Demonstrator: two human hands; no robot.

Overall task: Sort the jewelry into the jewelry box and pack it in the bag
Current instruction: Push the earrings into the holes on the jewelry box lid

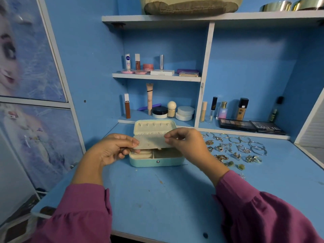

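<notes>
Cream insert panel (151,142) pinched by left hand (112,149) and right hand (188,143)

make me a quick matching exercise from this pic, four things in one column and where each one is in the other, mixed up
Things
1. jewelry box
2. insert panel
3. loose jewelry
4. eyeshadow palettes

Places
A. spread on the desk, right of the box
B. lying flat on the low ledge at the back right
C. open on the desk, between the two hands
D. held over the open box by the left hand and right hand

Pairs: 1-C, 2-D, 3-A, 4-B
</notes>
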